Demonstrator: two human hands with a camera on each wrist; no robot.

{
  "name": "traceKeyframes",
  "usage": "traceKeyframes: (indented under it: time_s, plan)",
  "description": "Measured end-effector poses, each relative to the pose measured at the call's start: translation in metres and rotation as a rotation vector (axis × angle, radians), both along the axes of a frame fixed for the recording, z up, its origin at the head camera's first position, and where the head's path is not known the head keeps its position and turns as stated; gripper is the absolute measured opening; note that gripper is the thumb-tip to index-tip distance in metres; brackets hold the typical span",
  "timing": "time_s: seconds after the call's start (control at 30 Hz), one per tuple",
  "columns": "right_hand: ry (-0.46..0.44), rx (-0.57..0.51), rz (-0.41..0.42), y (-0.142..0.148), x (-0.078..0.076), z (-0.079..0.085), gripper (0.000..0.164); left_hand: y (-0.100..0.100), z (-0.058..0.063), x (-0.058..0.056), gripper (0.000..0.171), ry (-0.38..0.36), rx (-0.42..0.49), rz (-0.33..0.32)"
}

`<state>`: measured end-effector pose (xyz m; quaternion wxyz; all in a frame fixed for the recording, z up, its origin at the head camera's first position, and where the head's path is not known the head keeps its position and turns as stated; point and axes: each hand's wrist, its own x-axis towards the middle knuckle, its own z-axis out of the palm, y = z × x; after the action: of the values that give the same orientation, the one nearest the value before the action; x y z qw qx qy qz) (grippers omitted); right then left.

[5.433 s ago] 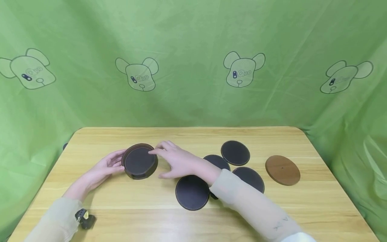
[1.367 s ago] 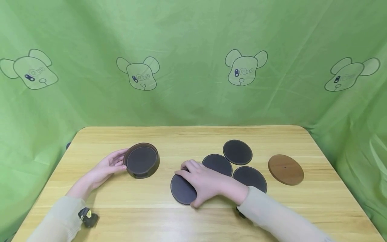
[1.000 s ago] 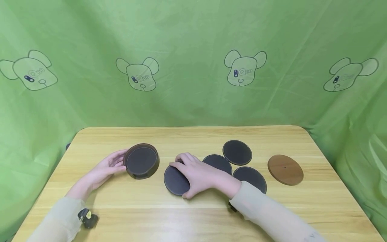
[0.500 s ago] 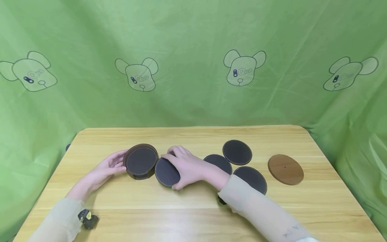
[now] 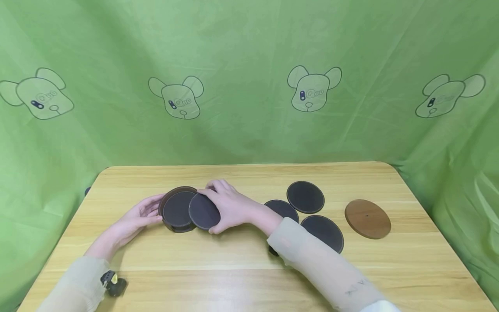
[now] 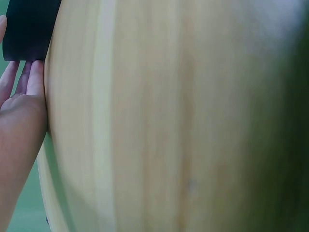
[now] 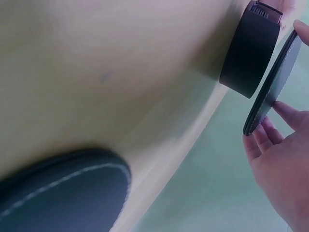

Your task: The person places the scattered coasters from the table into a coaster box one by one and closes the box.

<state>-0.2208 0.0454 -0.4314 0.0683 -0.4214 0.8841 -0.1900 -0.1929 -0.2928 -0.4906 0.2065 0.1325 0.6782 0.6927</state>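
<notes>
At the table's left stands a round, dark coaster holder (image 5: 180, 228) with a black coaster (image 5: 175, 210) inside it. My left hand (image 5: 134, 221) holds the holder's left side, fingers behind and thumb in front; in the left wrist view those fingers (image 6: 35, 82) meet its dark wall. Between thumb and fingertips my right hand (image 5: 234, 209) grips another black stitched coaster (image 5: 204, 211) by its edges. That coaster overlaps the holder's right rim from above, and the right wrist view shows it tilted and apart from the holder (image 7: 251, 48).
Right of centre lie three black coasters (image 5: 306, 197), one partly hidden behind the right forearm. A round brown wooden disc (image 5: 367, 219) with a small dark centre mark lies farther right. A green curtain (image 5: 249, 130) hangs behind the wooden table (image 5: 218, 281).
My right hand reached a front coaster, lifted it and carried it left and back to the holder's right rim. My left hand has stayed at the holder.
</notes>
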Motion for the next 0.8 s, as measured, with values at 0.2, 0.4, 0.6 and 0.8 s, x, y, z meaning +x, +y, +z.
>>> traceKeyframes:
  time_s: [0.2,0.4,0.6,0.8]
  plan:
    - [-0.003,-0.002,0.006,-0.015,-0.007,0.002,0.11,0.001,0.001,0.001,0.077,-0.001,0.014,-0.005]
    - [-0.018,-0.014,0.0,-0.029,-0.012,0.005,0.11,0.0,0.001,0.0,0.077,-0.007,0.006,-0.003]
    - [-0.005,-0.002,-0.005,-0.042,-0.017,0.005,0.107,-0.001,0.0,-0.001,0.077,-0.011,-0.009,-0.006]
    - [0.005,0.04,-0.008,-0.054,-0.021,0.006,0.105,-0.001,-0.003,-0.002,0.076,-0.008,-0.027,-0.005]
